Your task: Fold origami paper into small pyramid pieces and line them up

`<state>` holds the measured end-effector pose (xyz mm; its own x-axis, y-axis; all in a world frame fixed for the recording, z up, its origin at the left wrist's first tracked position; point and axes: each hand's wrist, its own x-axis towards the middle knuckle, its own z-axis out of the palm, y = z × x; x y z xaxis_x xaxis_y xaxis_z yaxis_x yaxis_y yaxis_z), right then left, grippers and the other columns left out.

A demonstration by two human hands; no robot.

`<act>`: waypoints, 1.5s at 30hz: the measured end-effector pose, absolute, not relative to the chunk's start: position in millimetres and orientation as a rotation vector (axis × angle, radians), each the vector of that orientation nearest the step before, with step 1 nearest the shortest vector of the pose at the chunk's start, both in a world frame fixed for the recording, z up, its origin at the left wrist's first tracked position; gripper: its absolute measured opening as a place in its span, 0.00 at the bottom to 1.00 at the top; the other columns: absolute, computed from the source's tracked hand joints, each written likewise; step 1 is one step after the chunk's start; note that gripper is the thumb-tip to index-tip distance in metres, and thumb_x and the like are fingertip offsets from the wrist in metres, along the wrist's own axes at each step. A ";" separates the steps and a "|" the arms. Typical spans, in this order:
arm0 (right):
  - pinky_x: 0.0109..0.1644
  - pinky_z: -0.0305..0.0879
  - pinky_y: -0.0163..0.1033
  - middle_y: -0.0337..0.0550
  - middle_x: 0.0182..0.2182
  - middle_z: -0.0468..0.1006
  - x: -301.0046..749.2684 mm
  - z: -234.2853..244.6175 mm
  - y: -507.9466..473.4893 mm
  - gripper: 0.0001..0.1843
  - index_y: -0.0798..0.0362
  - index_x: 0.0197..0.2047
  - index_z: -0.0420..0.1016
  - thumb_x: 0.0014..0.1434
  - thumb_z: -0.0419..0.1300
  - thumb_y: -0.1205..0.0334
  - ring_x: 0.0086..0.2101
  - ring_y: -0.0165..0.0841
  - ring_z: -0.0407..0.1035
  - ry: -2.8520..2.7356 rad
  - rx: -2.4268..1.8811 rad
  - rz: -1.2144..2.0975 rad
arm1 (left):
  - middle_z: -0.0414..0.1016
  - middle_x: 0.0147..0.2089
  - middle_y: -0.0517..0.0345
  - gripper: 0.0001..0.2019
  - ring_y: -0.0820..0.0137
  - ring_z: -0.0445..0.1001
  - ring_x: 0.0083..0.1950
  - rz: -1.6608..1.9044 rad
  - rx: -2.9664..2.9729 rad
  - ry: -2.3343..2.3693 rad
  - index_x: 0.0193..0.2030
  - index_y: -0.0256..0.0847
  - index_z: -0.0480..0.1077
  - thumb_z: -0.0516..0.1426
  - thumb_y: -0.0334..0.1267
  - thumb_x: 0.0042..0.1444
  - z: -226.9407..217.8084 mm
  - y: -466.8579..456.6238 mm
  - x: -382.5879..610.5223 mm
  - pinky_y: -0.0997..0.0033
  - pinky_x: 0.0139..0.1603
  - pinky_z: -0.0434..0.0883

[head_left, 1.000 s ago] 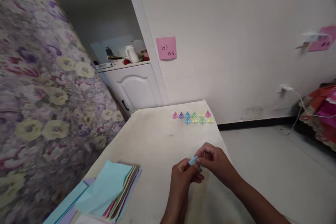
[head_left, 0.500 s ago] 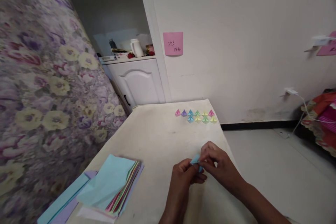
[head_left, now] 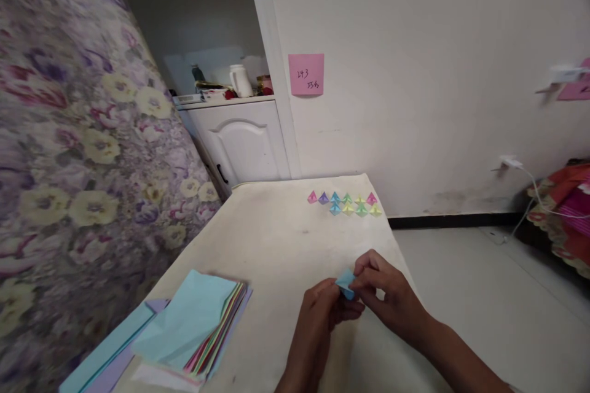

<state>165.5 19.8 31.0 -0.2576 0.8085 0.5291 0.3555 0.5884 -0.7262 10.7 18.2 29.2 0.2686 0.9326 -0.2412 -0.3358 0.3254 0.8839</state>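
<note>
A small folded piece of light blue paper (head_left: 345, 283) is held above the near right part of the table. My left hand (head_left: 320, 310) is closed on its left and lower side, thumb and fingers pinching it. My right hand (head_left: 385, 288) pinches its right edge between thumb and fingertips. The fingers cover part of the folds. Farther back, several small folded paper pieces (head_left: 348, 210) in pink, purple, blue, green and yellow stand in two rows near the table's far right corner.
A stack of coloured paper sheets (head_left: 188, 316), light blue on top, lies at the table's left front. The cream-covered table (head_left: 271, 227) meets the wall at the back. A floral curtain (head_left: 101, 153) hangs on the left; a white cabinet (head_left: 246, 141) stands behind.
My right fingers have shifted slightly at the blue paper's edge, and more of its upper face shows. The left hand keeps its hold. The view has moved a little.
</note>
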 end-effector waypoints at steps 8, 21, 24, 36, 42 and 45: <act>0.33 0.63 0.35 0.43 0.33 0.65 161.3 30.5 17.8 0.10 0.50 0.34 0.74 0.56 0.52 0.70 0.32 0.31 0.64 -1.872 -0.930 0.592 | 0.76 0.28 0.48 0.20 0.66 0.74 0.31 1.005 0.872 0.924 0.32 0.32 0.75 0.62 0.50 0.44 27.7 17.1 9.2 0.68 0.34 0.69; 0.18 0.52 0.30 0.35 0.19 0.66 162.4 27.0 26.7 0.13 0.54 0.28 0.67 0.55 0.56 0.52 0.18 0.25 0.57 -1.404 -1.161 1.313 | 0.75 0.26 0.51 0.18 0.66 0.75 0.30 0.899 0.948 0.992 0.30 0.31 0.72 0.58 0.49 0.49 27.6 16.4 12.5 0.68 0.34 0.72; 0.18 0.51 0.29 0.34 0.18 0.65 159.5 26.7 26.5 0.14 0.54 0.24 0.65 0.52 0.58 0.53 0.17 0.23 0.54 -1.335 -1.200 1.354 | 0.75 0.26 0.52 0.17 0.66 0.76 0.29 0.882 0.965 1.006 0.29 0.33 0.71 0.59 0.49 0.49 25.4 16.1 13.6 0.67 0.34 0.72; 0.13 0.45 0.27 0.29 0.14 0.64 160.8 20.5 30.1 0.11 0.53 0.28 0.63 0.50 0.59 0.56 0.11 0.21 0.52 -1.175 -1.048 1.477 | 0.76 0.27 0.55 0.12 0.69 0.75 0.29 0.867 0.955 0.959 0.31 0.34 0.68 0.60 0.42 0.49 24.4 17.3 11.5 0.71 0.33 0.71; 0.14 0.47 0.27 0.29 0.15 0.64 163.3 19.8 29.9 0.08 0.54 0.29 0.65 0.53 0.57 0.58 0.11 0.21 0.55 -1.340 -1.142 1.359 | 0.74 0.25 0.57 0.11 0.69 0.75 0.28 0.896 0.985 0.995 0.30 0.34 0.69 0.61 0.41 0.48 19.5 19.0 11.0 0.71 0.32 0.72; 0.14 0.49 0.27 0.29 0.17 0.64 162.2 18.4 28.2 0.07 0.53 0.30 0.66 0.54 0.56 0.59 0.12 0.21 0.55 -1.386 -1.213 1.265 | 0.73 0.26 0.57 0.11 0.68 0.76 0.29 0.896 1.023 1.018 0.30 0.34 0.69 0.60 0.42 0.48 19.2 19.4 10.1 0.70 0.33 0.72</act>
